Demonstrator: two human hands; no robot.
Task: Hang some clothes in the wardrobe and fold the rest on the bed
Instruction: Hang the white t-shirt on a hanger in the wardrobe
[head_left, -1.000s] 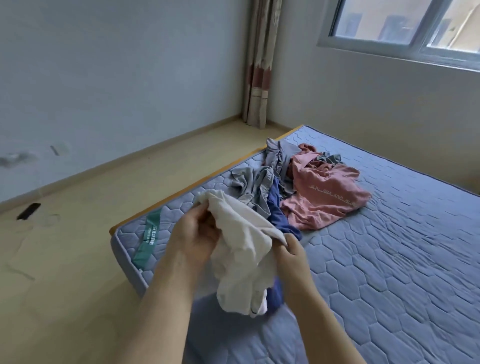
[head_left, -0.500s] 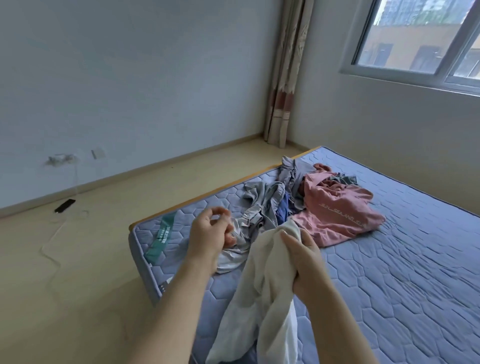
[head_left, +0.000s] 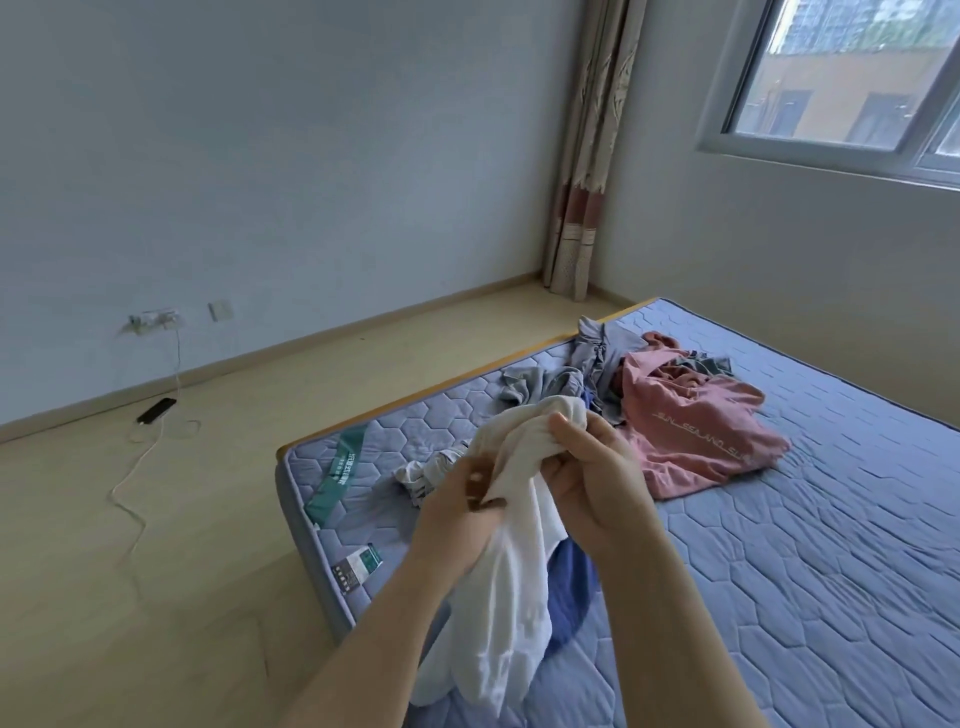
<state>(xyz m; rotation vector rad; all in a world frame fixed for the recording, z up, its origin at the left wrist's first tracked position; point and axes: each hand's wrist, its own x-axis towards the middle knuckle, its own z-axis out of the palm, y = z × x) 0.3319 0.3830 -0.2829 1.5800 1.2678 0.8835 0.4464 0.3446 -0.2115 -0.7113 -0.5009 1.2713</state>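
A white garment (head_left: 514, 571) hangs bunched above the near corner of the blue quilted mattress (head_left: 810, 561). My right hand (head_left: 597, 483) grips its upper edge. My left hand (head_left: 462, 499) pinches the cloth just to the left of it. A dark blue garment (head_left: 569, 587) lies under the white one. Behind my hands lies a pile of clothes: a pink shirt with lettering (head_left: 696, 431), grey pieces (head_left: 587, 358) and a small crumpled grey-white piece (head_left: 431, 473). No wardrobe is in view.
Wooden floor lies left of the bed. A white cable (head_left: 140, 467) runs from a wall socket (head_left: 153, 319) to a black device (head_left: 156, 409) on the floor. A curtain (head_left: 587, 156) hangs in the corner, with a window (head_left: 852, 78) at the right.
My left hand, free half a second ago, has taken hold of the white garment again beside my right hand. The garment has been raised and gathered. The view has tilted upward.
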